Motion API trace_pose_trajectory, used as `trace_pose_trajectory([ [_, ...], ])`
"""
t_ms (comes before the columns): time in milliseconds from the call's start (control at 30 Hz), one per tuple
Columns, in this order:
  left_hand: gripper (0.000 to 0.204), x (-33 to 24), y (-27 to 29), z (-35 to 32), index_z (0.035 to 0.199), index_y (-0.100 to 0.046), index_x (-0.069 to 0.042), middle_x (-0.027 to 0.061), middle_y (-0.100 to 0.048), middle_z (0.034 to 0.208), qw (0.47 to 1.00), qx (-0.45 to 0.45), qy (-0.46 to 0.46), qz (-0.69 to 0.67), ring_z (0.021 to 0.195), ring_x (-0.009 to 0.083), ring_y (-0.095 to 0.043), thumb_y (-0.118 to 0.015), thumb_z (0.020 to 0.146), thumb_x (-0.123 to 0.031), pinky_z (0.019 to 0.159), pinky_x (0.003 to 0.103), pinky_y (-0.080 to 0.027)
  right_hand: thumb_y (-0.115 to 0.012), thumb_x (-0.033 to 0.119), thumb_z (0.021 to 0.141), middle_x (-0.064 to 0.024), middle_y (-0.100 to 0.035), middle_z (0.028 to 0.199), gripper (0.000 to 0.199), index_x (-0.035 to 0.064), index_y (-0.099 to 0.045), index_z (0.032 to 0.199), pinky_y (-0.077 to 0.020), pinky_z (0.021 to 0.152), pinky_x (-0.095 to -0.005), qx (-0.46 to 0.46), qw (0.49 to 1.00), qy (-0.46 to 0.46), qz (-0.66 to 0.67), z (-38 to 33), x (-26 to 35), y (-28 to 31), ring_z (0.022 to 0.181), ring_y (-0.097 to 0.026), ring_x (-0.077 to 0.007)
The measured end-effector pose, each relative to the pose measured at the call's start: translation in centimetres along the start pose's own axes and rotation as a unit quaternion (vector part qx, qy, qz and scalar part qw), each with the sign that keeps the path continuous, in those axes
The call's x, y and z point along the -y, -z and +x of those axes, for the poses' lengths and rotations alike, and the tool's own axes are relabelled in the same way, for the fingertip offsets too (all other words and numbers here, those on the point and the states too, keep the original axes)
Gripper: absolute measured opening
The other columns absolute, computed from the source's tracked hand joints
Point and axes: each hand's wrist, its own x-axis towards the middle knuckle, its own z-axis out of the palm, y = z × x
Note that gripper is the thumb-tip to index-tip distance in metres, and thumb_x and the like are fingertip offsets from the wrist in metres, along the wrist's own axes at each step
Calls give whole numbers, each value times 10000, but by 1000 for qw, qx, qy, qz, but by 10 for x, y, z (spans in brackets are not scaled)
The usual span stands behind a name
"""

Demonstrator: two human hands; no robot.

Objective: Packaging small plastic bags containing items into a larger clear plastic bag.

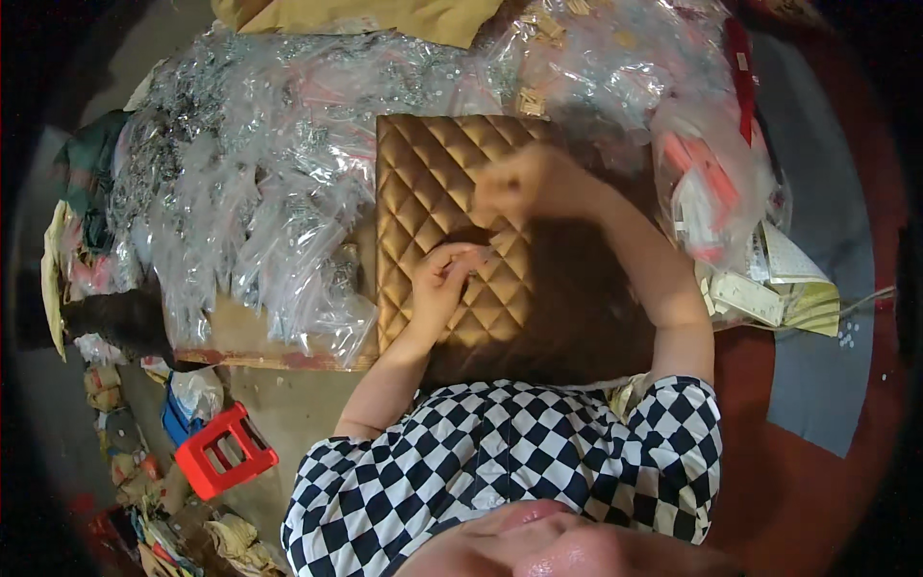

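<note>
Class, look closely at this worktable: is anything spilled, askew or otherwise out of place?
Yes. Small white discs lie scattered loose on the grey surface at the right, beyond the papers. Clear plastic bags sprawl in a heap across the table. The quilted gold panel under both hands lies flat and undamaged.

Heaps of clear plastic bags (240, 192), red plastic stool (223, 450), paper cards (769, 288)

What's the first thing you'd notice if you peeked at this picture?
The shiny gold quilted panel in the middle of the table, with its puffy diamond pattern. The left hand rests on it near its lower part, while the right hand, blurred, is raised above its upper right part. To its left lies a big heap of clear plastic bags, and a red stool stands on the floor below.
</note>
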Motion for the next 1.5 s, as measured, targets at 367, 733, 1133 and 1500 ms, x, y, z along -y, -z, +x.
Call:
trace_pose_trajectory([
  [367, 507, -14, 7, 17, 1407, -403, -29, 174, -641, 1157, 969, -73, 69, -224, 960, 264, -682, -432, 1044, -382, 800, 308, -563, -652, 235, 837, -131, -639, 842, 154, 84, -673, 858, -515, 683, -413, -262, 943, -35, -200, 40, -76, 7, 826, -627, -307],
  [733, 299, -8, 10, 18, 1244, -586, -6, 112, -695, 1092, 981, 9, 49, -189, 966, 160, -659, -521, 1016, -189, 772, 273, -535, -593, 245, 882, -195, -633, 943, 230, 21, -618, 928, -499, 823, -468, -300, 837, -232, -394, -96, -82, 20, 956, -611, -390],
  [1133, 278, -9, 5, 9, 1211, -640, -5, 31, -679, 1132, 977, -76, 36, -196, 946, 92, -630, -596, 984, -159, 830, 230, -476, -710, 240, 811, -138, -677, 1061, 311, 55, -681, 1059, -522, 831, -434, -304, 905, -119, -273, -188, 3, -33, 985, -639, -315],
  [1500, 152, -56, -24, 18, 997, -716, -13, 85, -675, 1086, 968, 149, -121, 163, 943, 166, -627, -676, 912, -133, 820, 268, -469, -559, 118, 916, -233, -610, 1197, 349, 7, -577, 1246, -467, 937, -462, -215, 874, -263, -348, -236, 6, -66, 1117, -576, -398],
])
